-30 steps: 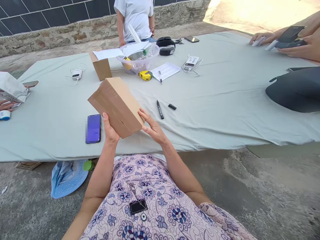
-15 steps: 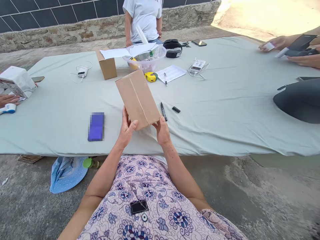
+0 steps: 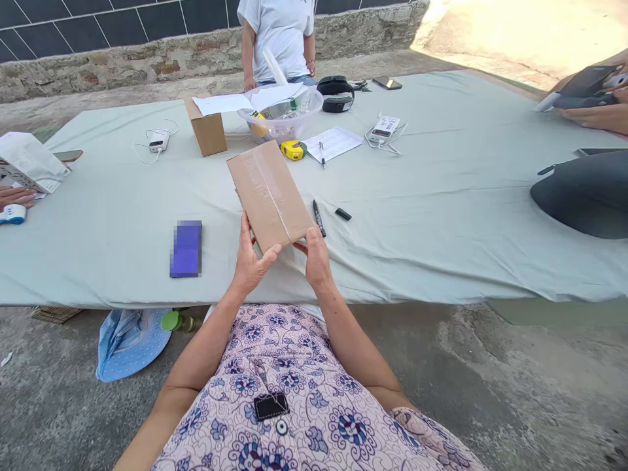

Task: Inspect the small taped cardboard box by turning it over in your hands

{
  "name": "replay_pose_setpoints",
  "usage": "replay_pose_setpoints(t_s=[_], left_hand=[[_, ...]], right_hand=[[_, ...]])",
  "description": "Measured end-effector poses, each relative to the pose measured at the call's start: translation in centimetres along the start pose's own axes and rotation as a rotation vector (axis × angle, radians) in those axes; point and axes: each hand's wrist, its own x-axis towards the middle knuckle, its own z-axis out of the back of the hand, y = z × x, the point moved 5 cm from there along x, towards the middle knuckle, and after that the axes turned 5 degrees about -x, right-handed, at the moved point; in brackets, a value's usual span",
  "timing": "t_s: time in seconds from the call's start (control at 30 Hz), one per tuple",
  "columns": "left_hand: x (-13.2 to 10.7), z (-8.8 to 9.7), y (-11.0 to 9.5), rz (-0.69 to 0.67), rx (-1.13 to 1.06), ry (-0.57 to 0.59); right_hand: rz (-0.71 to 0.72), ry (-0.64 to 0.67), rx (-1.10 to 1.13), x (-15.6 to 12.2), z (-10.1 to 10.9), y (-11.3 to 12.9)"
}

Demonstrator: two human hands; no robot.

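A small brown cardboard box (image 3: 269, 195) is held tilted above the table, a taped seam running along its upper face. My left hand (image 3: 251, 258) grips its lower left corner, thumb along the near edge. At the lower right corner, my right hand (image 3: 316, 258) has its thumb on top and fingers underneath, partly hidden. Just right of the box lie an uncapped black marker (image 3: 318, 218) and its black cap (image 3: 343, 214). A blurred purple-blue rectangular item (image 3: 186, 249) rests on the cloth to the left.
Beyond the box are a yellow tape measure (image 3: 293, 150), a written sheet (image 3: 338, 143) with a pen, a plastic basin (image 3: 314, 104) and another carton (image 3: 209, 135). A black cap-like item (image 3: 583, 196) lies right. Other people's hands work at both table ends; one person stands opposite.
The box has turned slightly in my hands, so its taped face catches more light. My left thumb has slid right along the near edge. The view has shifted slightly.
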Motion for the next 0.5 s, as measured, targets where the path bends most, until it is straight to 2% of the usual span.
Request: replay_pose_setpoints(t_s=[0.13,0.3,0.5], left_hand=[[-0.2,0.4,-0.6,-0.042,0.134,-0.088],[-0.1,1.3,-1.6,-0.088,0.262,-0.126],[-0.1,1.7,-2.5,-0.099,0.240,-0.166]], right_hand=[[0.003,-0.003,-0.075,-0.4,-0.8,0.3],[-0.059,-0.040,-0.150,-0.8,-0.9,0.4],[-0.067,-0.048,-0.215,-0.8,-0.3,1.2]])
